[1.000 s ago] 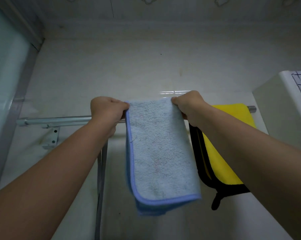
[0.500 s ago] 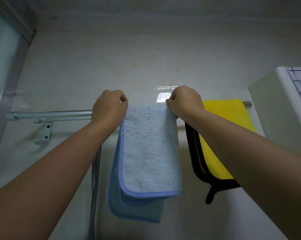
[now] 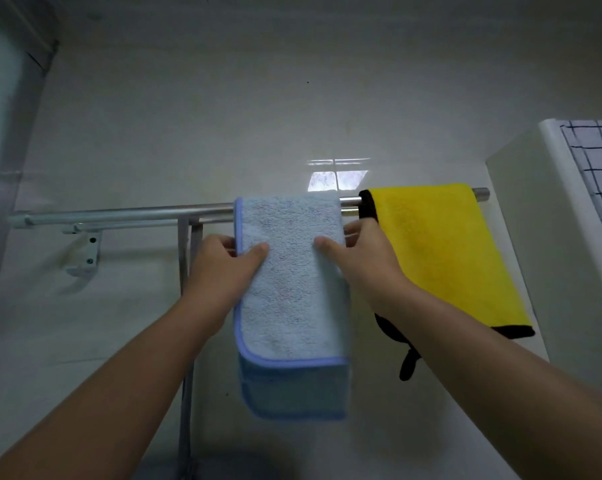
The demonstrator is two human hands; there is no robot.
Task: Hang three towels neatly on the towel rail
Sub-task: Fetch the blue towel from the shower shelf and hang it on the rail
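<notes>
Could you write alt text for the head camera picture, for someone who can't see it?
Two bare hands, left hand and right hand, pinch the side edges of a light blue towel draped over a metal towel rail. A yellow towel with black trim hangs to its right.

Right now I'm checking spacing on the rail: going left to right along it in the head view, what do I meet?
Wall bracket → bare stretch of towel rail → left hand → blue towel → right hand → yellow towel → rail end.
</notes>
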